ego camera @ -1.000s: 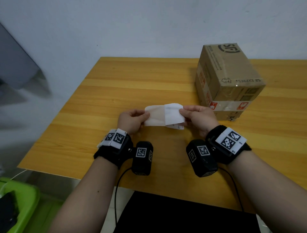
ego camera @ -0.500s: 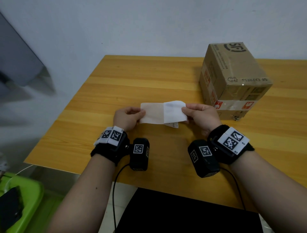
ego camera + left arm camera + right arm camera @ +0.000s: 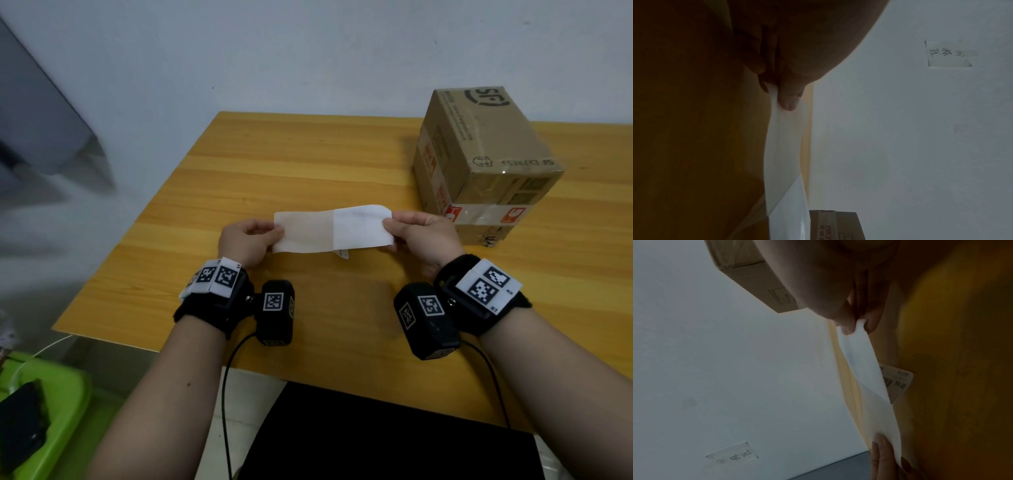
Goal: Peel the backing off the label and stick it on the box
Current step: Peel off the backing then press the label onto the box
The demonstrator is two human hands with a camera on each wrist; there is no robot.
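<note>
Peeling wider: label (image 3: 362,229) further off backing (image 3: 301,232).

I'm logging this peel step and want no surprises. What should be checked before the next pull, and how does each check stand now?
1. Left hand pinches the translucent cream backing sheet: ok.
2. Right hand pinches the white paper label: ok.
3. Label fully free of the backing: not ok, they still join mid-strip.
4. Strip held clear above the wooden table: ok.
5. Brown cardboard box stands close to the right hand: ok.
6. Label's sticky side clean: cannot tell.
</note>
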